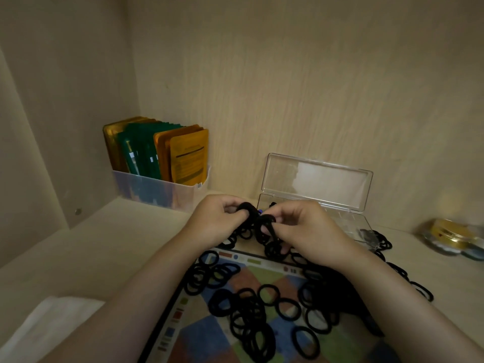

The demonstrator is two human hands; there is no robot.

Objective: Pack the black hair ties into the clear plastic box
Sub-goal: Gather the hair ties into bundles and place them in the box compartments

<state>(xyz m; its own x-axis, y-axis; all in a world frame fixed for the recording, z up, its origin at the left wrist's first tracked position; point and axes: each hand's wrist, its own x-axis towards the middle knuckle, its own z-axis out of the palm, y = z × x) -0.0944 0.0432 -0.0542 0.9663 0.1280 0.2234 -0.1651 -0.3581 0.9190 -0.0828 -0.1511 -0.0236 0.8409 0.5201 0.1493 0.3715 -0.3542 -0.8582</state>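
Most black hair ties (245,301) lie loose; I judge the clear plastic box (337,217) nearly empty; left hand (217,222) and right hand (310,231) pinch one bunch (252,209).

Box (337,205) behind hair ties (251,307); packet bin (159,189) at its left.

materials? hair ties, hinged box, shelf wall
Hair ties: likely fabric-covered elastic, matte black, fuzzy surface without shine. Hinged box: hard clear plastic, see-through with glossy reflections. Shelf wall: pale board with printed or real wood grain, matte; cannot tell which.
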